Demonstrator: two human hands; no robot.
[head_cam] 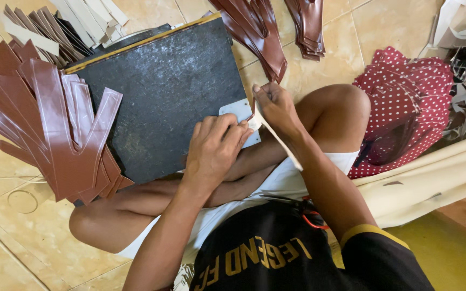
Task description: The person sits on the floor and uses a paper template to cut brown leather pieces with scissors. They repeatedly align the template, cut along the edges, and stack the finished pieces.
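The left hand (214,148) presses flat on a pale grey sheet piece (238,110), its grip closed down over it. Just beside, the right hand (276,105) pinches a thin strip (279,141) of it between fingers. The piece looks light and bendable, best held at the edge. It lies on a black board (163,91); brown cut pieces (55,129) lie further left.

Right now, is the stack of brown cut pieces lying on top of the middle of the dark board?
No, the brown cut pieces lie fanned beside the dark board, overlapping only its left edge.
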